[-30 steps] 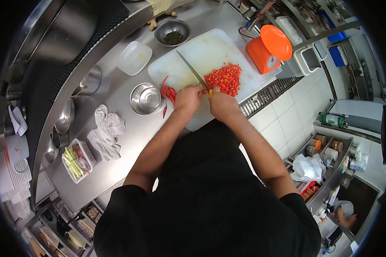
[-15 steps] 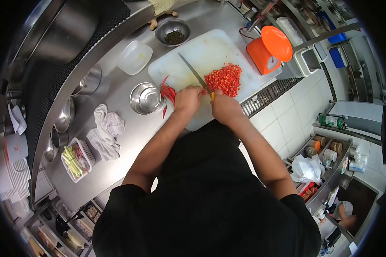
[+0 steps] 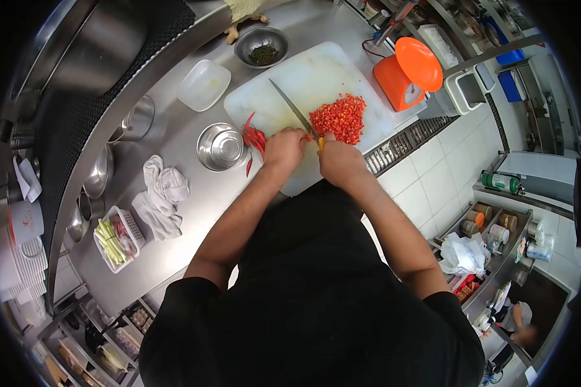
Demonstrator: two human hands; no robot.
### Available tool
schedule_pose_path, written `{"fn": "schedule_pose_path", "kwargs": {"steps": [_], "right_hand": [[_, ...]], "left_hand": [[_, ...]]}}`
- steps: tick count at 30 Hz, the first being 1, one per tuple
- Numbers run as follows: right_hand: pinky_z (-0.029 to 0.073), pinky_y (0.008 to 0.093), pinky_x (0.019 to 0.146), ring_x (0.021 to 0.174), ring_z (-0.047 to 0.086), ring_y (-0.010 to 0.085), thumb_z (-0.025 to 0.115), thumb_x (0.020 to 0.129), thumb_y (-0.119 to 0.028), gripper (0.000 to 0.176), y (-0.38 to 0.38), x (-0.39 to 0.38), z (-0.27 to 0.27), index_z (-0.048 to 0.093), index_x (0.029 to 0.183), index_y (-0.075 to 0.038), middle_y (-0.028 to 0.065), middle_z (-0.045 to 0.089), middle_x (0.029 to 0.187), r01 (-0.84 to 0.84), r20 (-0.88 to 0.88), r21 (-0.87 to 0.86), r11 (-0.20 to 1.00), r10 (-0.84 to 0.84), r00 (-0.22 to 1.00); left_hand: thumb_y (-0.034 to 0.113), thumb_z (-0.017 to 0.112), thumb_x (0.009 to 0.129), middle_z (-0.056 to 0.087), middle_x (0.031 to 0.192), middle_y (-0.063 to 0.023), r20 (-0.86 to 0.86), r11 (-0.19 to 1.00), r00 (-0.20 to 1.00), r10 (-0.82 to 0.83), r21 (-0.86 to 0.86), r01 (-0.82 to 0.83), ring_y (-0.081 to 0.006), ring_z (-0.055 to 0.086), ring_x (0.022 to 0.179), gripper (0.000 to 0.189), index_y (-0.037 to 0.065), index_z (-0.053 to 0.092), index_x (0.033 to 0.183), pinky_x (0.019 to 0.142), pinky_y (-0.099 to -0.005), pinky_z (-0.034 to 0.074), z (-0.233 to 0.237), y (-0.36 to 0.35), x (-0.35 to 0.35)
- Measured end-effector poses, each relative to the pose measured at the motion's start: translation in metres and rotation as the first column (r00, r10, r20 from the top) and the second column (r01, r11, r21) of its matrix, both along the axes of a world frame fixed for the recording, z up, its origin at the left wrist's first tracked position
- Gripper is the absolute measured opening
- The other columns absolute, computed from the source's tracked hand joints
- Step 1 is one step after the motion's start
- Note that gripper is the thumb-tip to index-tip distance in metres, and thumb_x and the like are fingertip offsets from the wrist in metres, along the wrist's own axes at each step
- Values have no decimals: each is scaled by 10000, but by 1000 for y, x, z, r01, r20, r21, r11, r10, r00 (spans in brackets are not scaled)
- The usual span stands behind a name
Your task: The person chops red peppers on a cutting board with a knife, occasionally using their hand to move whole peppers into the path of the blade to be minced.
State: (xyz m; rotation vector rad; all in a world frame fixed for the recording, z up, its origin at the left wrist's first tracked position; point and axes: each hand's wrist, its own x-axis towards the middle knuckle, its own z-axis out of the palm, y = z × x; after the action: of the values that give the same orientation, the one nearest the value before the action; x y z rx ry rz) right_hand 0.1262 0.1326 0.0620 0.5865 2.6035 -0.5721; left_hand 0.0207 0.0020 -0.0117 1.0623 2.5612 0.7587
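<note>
My right hand [image 3: 339, 160] is closed round the yellow handle of a long kitchen knife [image 3: 289, 105], whose blade points up and left over the white cutting board [image 3: 323, 61]. Close beside the blade, my left hand [image 3: 284, 149] has its fingers pressed together on a red chili; a bit of red shows at the fingertips. A heap of chopped red chili [image 3: 339, 119] lies right of the knife. Several whole red chilies [image 3: 255, 138] rest at the board's left edge, by my left wrist.
Left of the board stand a steel bowl [image 3: 220, 148] and a white plastic dish [image 3: 204, 85]. Behind it is a bowl [image 3: 262, 48] of dark green bits. An orange scale [image 3: 400, 84] stands right. Cloths [image 3: 163, 197] and a white basket [image 3: 130, 222] lie left. Another person [image 3: 519, 319] is far right.
The view has shifted very slightly. Both hands and the knife keep nearly the same place on the board.
</note>
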Motion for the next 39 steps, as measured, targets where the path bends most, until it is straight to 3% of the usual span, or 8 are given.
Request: {"fn": "schedule_pose_path", "kwargs": {"steps": [6, 15, 39], "right_hand": [[585, 543, 810, 903, 744, 452, 580, 1031, -270, 356, -11, 5, -22, 502, 1150, 57, 291, 733, 934, 81, -44, -8, 997, -81, 996], [596, 513, 822, 919, 751, 438, 570, 1024, -227, 325, 0, 3, 15, 513, 1155, 65, 285, 738, 959, 0, 34, -37, 999, 2, 999], [596, 520, 829, 940, 748, 439, 573, 1036, -254, 365, -2, -2, -17, 496, 1183, 71, 291, 736, 955, 29, 22, -34, 999, -28, 999]], "left_hand": [[152, 637, 930, 712, 959, -172, 21, 1000, 1000, -8, 18, 8, -406, 700, 894, 118, 81, 732, 931, 802, -532, 562, 5, 1, 2], [150, 641, 921, 718, 968, -176, 36, 1000, 999, 20, 15, -20, -408, 702, 904, 126, 75, 738, 952, 815, -528, 564, 5, 2, -1], [133, 654, 903, 713, 968, -148, 73, 998, 997, 32, 51, -36, -400, 696, 896, 94, 76, 729, 906, 800, -520, 563, -1, 2, -3]]}}
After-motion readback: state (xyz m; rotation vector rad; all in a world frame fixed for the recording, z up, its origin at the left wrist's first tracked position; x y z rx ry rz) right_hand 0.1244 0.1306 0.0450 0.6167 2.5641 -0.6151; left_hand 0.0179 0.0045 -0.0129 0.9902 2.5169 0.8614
